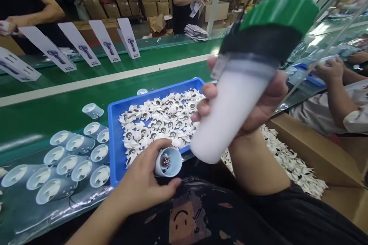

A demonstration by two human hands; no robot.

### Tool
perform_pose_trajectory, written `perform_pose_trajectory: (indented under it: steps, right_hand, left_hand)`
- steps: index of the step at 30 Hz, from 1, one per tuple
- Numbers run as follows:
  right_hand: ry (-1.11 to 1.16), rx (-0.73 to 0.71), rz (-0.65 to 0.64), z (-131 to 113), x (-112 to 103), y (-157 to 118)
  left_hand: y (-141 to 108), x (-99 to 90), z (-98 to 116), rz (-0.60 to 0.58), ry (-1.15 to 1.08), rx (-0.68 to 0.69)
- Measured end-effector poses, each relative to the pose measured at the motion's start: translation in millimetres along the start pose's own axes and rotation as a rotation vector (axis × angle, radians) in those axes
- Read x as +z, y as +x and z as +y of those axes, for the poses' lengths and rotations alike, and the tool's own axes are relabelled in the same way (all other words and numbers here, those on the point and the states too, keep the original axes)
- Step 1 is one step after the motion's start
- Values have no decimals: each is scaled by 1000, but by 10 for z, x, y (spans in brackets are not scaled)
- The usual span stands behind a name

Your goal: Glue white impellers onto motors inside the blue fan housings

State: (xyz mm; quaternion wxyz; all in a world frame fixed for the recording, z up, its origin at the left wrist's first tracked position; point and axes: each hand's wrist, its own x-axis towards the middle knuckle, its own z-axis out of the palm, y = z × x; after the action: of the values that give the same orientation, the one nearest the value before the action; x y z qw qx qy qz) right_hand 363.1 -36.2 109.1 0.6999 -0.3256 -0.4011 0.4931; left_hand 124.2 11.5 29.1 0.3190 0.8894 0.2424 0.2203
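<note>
My left hand [149, 180] is curled around a light blue fan housing [175, 162], its open end facing me and a small motor showing inside. My right hand [258, 111] grips a large white cylinder with a black collar and a green ribbed cap [230, 103], tilted and blurred by motion; its exact kind I cannot make out. Behind both hands, a blue tray [113, 141] holds many white fan blades [161, 118]. To the left of the tray stand several light blue housings [71, 160] with white fan blades inside.
A cardboard box [313, 145] of more white fan blades [290, 160] is at my right. White product boxes [107, 42] stand along the green conveyor belt [51, 95]. Across it, a person [184, 0] holds folded cartons. Another person's hands [330, 69] are at far right.
</note>
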Motion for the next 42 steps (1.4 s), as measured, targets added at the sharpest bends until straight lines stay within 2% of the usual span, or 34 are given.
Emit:
perform_pose_trajectory:
  steps: [2,4,9,13,18,22,27,29,32,35,37,38,40,41,42]
  right_hand:
    - [124,-56,-45,54,211,71]
    - [185,-54,-105,50,275,116]
    - [101,45,-303,-28,114,195]
    - [86,25,-317,-41,29,201]
    - [11,25,-335,-99,34,115]
    - [11,-43,-240,-119,115,49]
    - [4,87,-230,-183,141,73]
    - [-60,82,-166,-208,77,48]
    - [-175,-115,86,-176,-140,-73]
    - [-239,-266,388,-75,-484,-216]
    - [-358,-251,507,-21,-704,-286]
    - [-447,-269,548,-5,-782,-314]
    - [-618,-353,603,8,-832,-364]
    - [-721,-331,578,12,-798,-385]
    - [-837,-262,499,23,-727,-401]
  left_hand:
    - [98,37,88,-7,-10,58]
    - [159,14,152,-12,-39,137]
    - [184,-40,249,41,-96,225]
    - [199,-18,285,45,-93,231]
    - [222,12,307,73,-90,214]
    - [218,24,331,66,-58,155]
    - [230,39,337,2,-84,86]
    - [213,32,265,-48,-59,22]
    - [131,-7,28,-28,17,-137]
    - [33,-45,-279,195,-16,-308]
    - [-3,-46,-442,358,-121,-391]
    - [-9,-41,-499,408,-178,-414]
    - [-7,-32,-568,421,-246,-433]
    - [-1,-30,-585,403,-254,-436]
    - [5,-32,-595,383,-248,-439]
